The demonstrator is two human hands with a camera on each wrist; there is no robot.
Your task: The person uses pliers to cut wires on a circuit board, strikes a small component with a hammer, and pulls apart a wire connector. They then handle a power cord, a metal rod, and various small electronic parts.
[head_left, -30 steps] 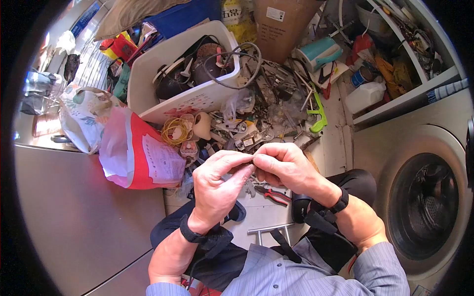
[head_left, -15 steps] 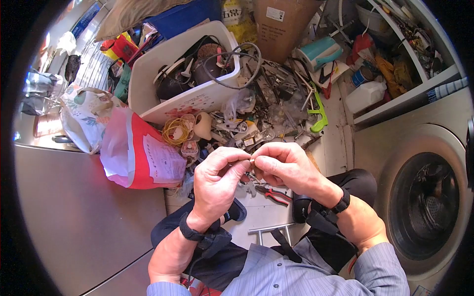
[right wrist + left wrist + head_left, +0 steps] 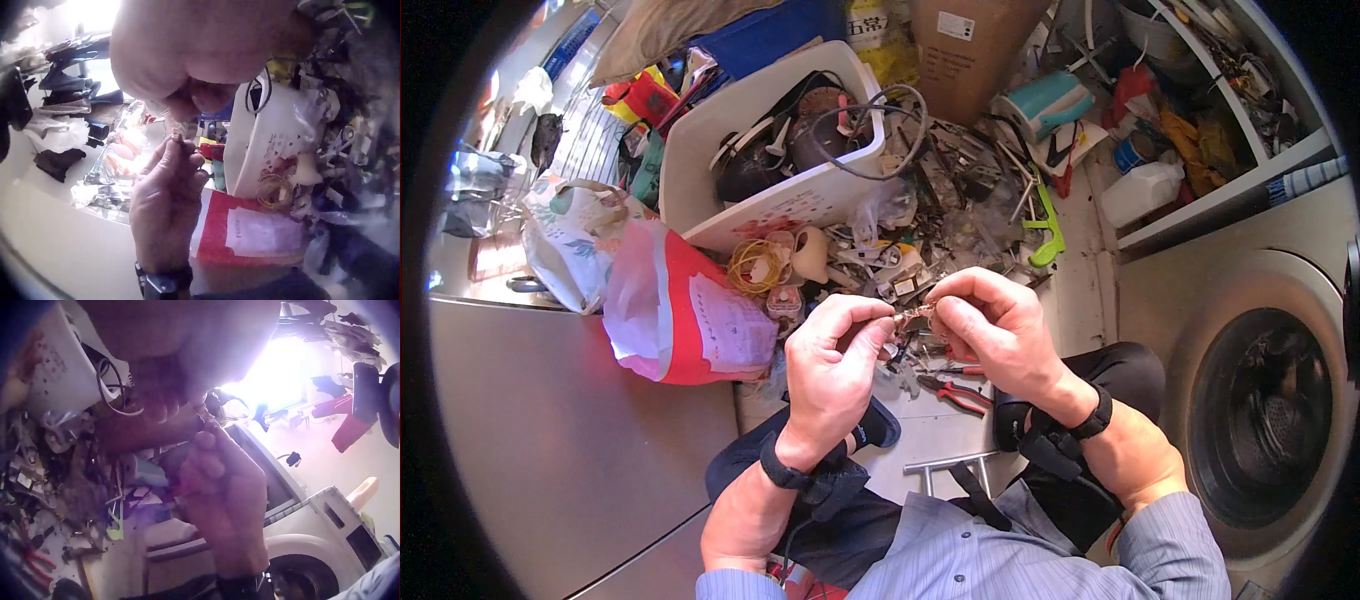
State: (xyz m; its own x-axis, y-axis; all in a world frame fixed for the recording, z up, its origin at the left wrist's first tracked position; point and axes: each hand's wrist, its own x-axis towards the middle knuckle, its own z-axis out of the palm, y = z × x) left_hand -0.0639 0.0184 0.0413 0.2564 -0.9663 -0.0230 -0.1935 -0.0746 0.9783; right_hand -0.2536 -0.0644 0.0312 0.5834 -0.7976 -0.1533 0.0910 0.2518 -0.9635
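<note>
A small, thin copper-coloured piece (image 3: 915,318) stretches between the two hands in the head view; its exact form is too small to tell. The left hand (image 3: 832,365) pinches its left end between thumb and forefinger. At its other end, the right hand (image 3: 1004,338) pinches it with thumb and forefinger, the other fingers curled below. In the left wrist view the right hand (image 3: 228,494) shows fingertips meeting at the piece. The right wrist view has the left hand (image 3: 167,206) upright, a brownish bit (image 3: 177,137) at its fingertips.
Red-handled pliers (image 3: 953,394) lie on the floor below the hands. Beyond are a heap of scraps (image 3: 970,200), a white bin (image 3: 775,205) and a green tool (image 3: 1048,225). A red bag (image 3: 690,320) stands at left, a washing machine (image 3: 1165,290) at right.
The fingertips have moved apart, the right hand shifting up and to the right, and the copper-coloured piece now shows between them. More red-handled metal shows beside the pliers.
</note>
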